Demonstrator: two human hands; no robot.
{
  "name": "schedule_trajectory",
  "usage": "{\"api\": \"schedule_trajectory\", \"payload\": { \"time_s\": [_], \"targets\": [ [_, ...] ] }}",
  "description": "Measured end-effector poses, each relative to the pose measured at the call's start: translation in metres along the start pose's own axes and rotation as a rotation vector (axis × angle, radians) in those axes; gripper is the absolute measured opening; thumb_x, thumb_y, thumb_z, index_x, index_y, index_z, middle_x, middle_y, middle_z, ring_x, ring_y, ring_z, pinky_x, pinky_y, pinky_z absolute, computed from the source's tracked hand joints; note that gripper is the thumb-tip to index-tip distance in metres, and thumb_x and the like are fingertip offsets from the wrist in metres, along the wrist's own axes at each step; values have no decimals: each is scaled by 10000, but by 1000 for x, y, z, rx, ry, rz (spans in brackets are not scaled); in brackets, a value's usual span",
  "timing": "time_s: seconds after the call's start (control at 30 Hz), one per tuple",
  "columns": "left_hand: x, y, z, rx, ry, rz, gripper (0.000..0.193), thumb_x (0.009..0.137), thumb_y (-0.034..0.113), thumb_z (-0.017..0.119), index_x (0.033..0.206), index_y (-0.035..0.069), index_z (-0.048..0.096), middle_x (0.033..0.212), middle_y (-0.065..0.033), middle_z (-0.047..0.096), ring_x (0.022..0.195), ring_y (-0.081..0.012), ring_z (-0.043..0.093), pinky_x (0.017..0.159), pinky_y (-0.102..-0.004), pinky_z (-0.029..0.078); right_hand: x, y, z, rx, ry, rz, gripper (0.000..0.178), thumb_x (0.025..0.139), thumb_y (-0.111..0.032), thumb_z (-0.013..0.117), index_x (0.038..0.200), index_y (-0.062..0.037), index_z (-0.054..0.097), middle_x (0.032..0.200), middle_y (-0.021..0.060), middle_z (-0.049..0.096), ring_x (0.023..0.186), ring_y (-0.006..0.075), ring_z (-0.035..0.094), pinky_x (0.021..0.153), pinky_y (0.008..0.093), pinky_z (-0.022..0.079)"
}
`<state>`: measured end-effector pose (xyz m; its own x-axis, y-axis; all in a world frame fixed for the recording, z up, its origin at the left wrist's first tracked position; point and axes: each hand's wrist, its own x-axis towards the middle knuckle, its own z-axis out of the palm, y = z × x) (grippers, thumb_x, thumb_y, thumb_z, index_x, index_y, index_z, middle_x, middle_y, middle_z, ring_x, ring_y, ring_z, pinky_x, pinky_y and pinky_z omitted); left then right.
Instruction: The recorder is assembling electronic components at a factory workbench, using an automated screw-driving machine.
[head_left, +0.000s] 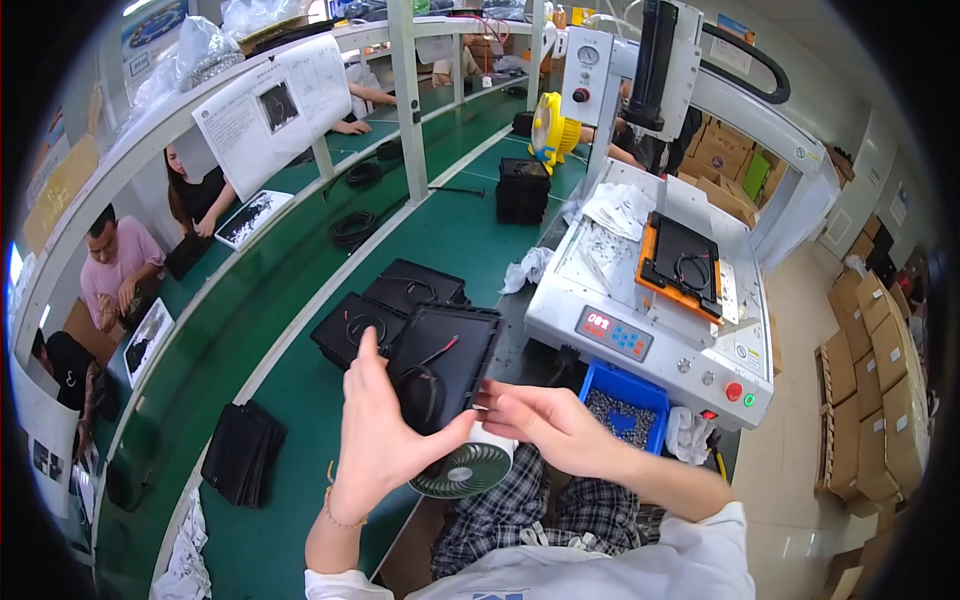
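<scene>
I hold a shallow black rectangular plastic housing, tilted, over the near part of the green bench. A coiled black cable and a short red wire end lie inside it. My left hand grips it from the left and near side, its thumb and fingers wide around it. At the near right edge my right hand has thumb and fingers bent together against the housing; anything small between them is hidden. Just beyond are more black housings with cables. A small round fan shows below my hands.
To the right stands a white bench machine with an orange fixture bearing a black housing. A blue bin of small metal parts sits below. Black panels lie at left, and a yellow fan stands farther back. People sit across the green belt.
</scene>
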<state>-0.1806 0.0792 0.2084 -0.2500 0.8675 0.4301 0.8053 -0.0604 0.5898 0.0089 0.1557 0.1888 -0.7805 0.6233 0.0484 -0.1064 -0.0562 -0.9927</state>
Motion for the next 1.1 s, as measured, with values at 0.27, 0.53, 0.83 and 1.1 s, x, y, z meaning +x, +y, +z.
{"api": "schedule_trajectory", "payload": {
  "time_s": [0.27,0.53,0.83,1.1],
  "targets": [
    [-7,24,21,7,-125,123,1113,604,460,779,1310,-172,196,1051,-228,448,947,-337,463,842,-400,413,-22,40,1,291,248,-9,365,987,-283,395,1045,32,569,1045,112,612,913,164,602,828,324,501],
    [-28,19,13,-1809,-182,-458,851,881,678,183,1391,2,273,1295,-186,441,1155,-285,454,1018,-438,324,-44,21,-22,638,251,-181,341,993,-264,382,1077,9,568,993,67,639,853,110,613,744,238,495],
    [-64,49,75,-2192,-489,-732,857,829,741,237,1417,120,283,1428,-97,346,1283,-288,368,1060,-480,272,-73,-29,-42,-492,247,-44,340,977,-213,416,847,44,597,682,49,592,585,99,555,550,227,459],
    [-58,69,98,-2090,-712,-838,918,787,786,215,1444,150,136,1435,-209,259,1280,-463,309,1037,-588,282,-35,-59,-69,-1152,-375,-532,218,764,-125,660,964,-85,585,1049,51,582,1002,213,554,802,314,462]
  ]
}}
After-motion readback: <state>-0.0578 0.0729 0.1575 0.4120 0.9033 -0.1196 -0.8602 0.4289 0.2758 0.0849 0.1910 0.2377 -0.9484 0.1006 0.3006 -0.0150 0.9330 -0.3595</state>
